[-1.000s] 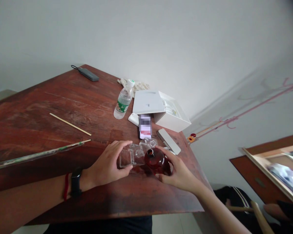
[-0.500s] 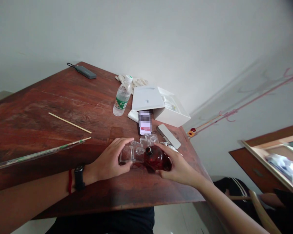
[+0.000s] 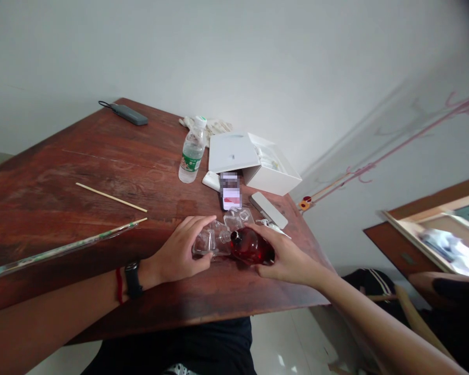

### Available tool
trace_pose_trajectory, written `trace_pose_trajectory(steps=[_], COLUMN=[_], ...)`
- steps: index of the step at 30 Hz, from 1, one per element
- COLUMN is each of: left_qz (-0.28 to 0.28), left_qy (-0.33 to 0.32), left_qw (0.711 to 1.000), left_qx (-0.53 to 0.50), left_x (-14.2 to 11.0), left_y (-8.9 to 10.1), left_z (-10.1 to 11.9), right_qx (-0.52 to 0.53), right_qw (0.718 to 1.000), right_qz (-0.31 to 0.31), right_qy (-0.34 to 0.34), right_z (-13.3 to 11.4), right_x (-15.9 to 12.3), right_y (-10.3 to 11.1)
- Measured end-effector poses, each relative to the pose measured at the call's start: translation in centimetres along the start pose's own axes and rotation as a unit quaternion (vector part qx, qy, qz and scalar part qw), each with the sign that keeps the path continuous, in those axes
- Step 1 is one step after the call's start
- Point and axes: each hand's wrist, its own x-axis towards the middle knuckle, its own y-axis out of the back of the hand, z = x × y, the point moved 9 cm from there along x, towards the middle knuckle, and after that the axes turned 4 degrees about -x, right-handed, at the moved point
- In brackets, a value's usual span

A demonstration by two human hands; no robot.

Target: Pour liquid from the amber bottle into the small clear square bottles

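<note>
Left hand point(image 3: 175, 251) gripping clear bottle point(image 3: 205, 243), right hand point(image 3: 287, 259) gripping red bottle point(image 3: 253, 246), worn wooden table point(image 3: 62, 177) beneath

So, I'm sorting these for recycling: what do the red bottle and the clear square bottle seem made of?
The red bottle looks like glossy translucent glass, light glowing through its body. The clear square bottle, under the left hand, looks like thick-walled colourless glass, though clear plastic remains possible.

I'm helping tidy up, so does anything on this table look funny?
The red glass bottle looks odd: it lies on its side under the right hand instead of standing, its neck pointing at the clear glass bottle by the left hand.
</note>
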Motion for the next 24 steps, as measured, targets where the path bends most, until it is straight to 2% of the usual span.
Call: trace_pose_trajectory(steps=[15,24], left_qz=[-0.002,0.006], left_qy=[-0.007,-0.024], left_qw=[1.000,1.000], left_qx=[-0.003,-0.003], left_x=[0.3,0.3], left_y=[0.1,0.1], left_z=[0.3,0.5], right_qx=[-0.035,-0.038], right_qw=[0.999,0.998], right_qz=[-0.023,-0.042], right_qy=[-0.024,-0.015], right_z=[-0.6,-1.1], right_x=[0.3,0.5], right_y=[0.5,0.8])
